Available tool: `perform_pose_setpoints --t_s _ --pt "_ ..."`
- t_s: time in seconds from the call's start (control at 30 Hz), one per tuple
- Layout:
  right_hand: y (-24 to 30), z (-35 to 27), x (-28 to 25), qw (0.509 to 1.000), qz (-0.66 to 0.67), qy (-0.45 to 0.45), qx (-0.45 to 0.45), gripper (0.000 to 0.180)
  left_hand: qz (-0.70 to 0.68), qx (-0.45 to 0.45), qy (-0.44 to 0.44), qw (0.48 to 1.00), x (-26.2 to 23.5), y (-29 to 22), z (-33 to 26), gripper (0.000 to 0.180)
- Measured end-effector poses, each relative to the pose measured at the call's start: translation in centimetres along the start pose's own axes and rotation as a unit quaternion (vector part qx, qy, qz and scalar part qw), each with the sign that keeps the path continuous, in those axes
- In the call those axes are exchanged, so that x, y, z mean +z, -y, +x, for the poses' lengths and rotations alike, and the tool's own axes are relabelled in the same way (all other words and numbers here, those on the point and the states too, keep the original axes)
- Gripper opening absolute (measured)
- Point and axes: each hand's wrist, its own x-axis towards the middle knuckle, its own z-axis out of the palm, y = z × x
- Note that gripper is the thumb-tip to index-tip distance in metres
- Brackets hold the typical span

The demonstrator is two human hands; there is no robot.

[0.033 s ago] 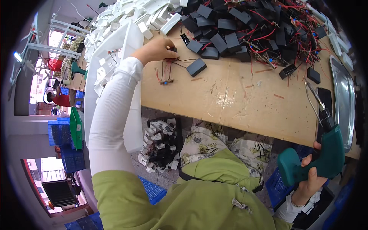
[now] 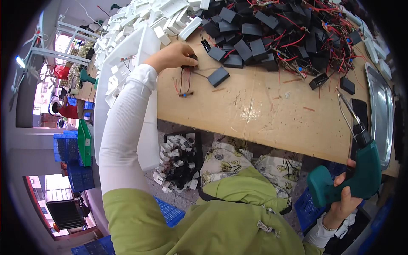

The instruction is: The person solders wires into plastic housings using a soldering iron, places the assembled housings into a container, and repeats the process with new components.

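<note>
My left hand (image 2: 173,57) is closed over the left part of the table, pinching a small dark component (image 2: 192,59) that the fingers partly cover. Thin wires run down from it to a small circuit board (image 2: 185,94) with a blue part. A black rectangular box (image 2: 218,77) lies just to the right, with a wire leading from it toward the hand. At the lower right, my right hand (image 2: 345,197) grips a green soldering gun (image 2: 369,170) by its handle. Its metal tip (image 2: 346,102) points up and away, over the table's right side.
A heap of black boxes (image 2: 250,51) with red wires covers the far side. White plastic cases (image 2: 174,17) are piled at the far left, beside a white bin (image 2: 146,140). A metal tray (image 2: 382,114) stands at the right edge. Below the table sits a container of finished-looking pieces (image 2: 178,161).
My left hand has tilted slightly, and more of the dark component shows beneath its fingers. The wires shifted a little. My right hand and the soldering gun have barely moved.
</note>
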Motion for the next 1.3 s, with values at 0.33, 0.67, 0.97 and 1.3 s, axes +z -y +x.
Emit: perform_pose_setpoints --t_s 0.33,0.67,0.97,1.3 --pt "0.9 1.3 1.2 0.999 -0.011 -0.023 0.025 0.062 -0.033 -0.057 -0.225 0.972 -0.4 2.3 7.3 0.042" --pt "0.7 1.5 0.8 0.999 -0.002 -0.021 0.028 0.061 -0.491 -0.098 -0.248 0.83 -5.1 1.7 3.1 0.014" --pt "-0.8 1.4 2.4 0.933 0.351 0.041 0.066 0.07 -0.814 0.002 -0.042 0.58 3.3 -16.4 -6.3 0.036" --pt "-4.2 5.7 7.4 0.76 0.629 0.116 0.114 0.067 -0.912 -0.019 -0.041 0.408 11.7 -26.6 -7.0 0.032"
